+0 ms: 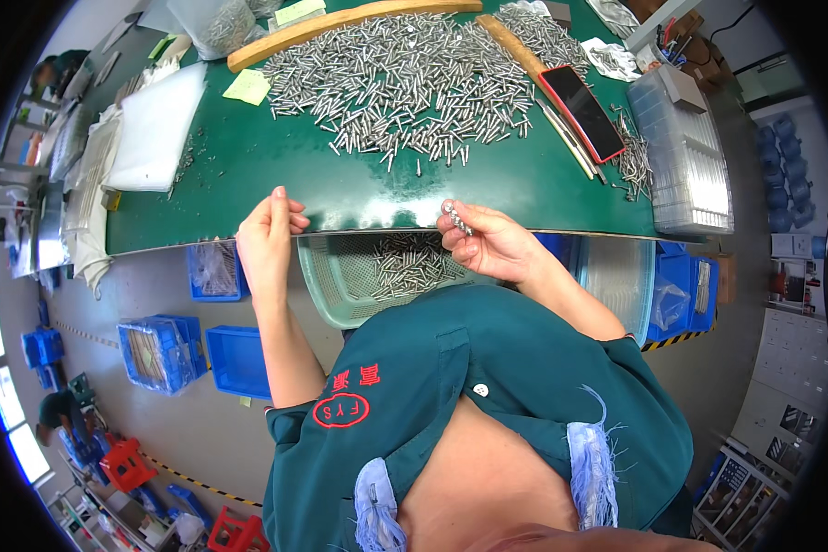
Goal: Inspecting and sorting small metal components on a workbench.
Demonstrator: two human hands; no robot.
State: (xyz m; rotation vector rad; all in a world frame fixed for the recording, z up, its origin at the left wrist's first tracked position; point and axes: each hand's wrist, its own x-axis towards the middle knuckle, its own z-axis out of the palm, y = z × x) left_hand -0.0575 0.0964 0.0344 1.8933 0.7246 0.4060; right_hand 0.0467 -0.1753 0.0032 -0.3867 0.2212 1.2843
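Note:
At the table's near edge, my right hand [488, 241] is closed around several small silver metal pins [457, 219], whose ends show between thumb and fingers. My left hand [274, 230] is over the same edge, farther left, with its fingers curled and pressed together; whatever it may hold is hidden. A large heap of similar metal pins [405, 83] covers the far middle of the green table [359, 198]. One loose pin [419, 169] lies between heap and hands. Below the edge, a pale green perforated basket [327, 299] holds more pins [412, 267].
Curved wooden strip [359, 20] and a wooden bar [511, 48] border the heap. To the right are a red-edged phone [583, 112], pens [566, 138], and stacked clear trays [681, 152]. White foam sheets [159, 129] lie left. Blue bins [239, 359] stand on the floor.

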